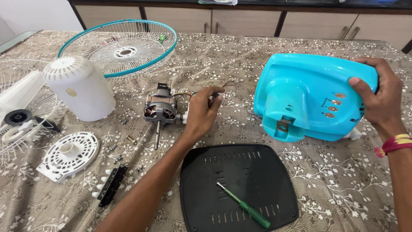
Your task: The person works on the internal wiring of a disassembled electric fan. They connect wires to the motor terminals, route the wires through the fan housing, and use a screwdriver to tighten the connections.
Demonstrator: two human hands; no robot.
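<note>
My left hand (201,112) pinches the thin wires (223,84) that come off a small fan motor (161,109), which lies on the table with its shaft pointing toward me. My right hand (377,96) grips the right edge of a turquoise plastic fan base (307,96), tilted up on its side so its face with round buttons shows. A black vented base plate (238,187) lies flat in front of me, and a green-handled screwdriver (244,205) rests on it.
A white motor cover (79,88) stands at left, beside a white vented disc (68,155), a black switch strip with white knobs (110,185) and loose screws (131,139). Wire fan guards lie at back centre (124,49) and far left (25,111). Cabinets stand behind the table.
</note>
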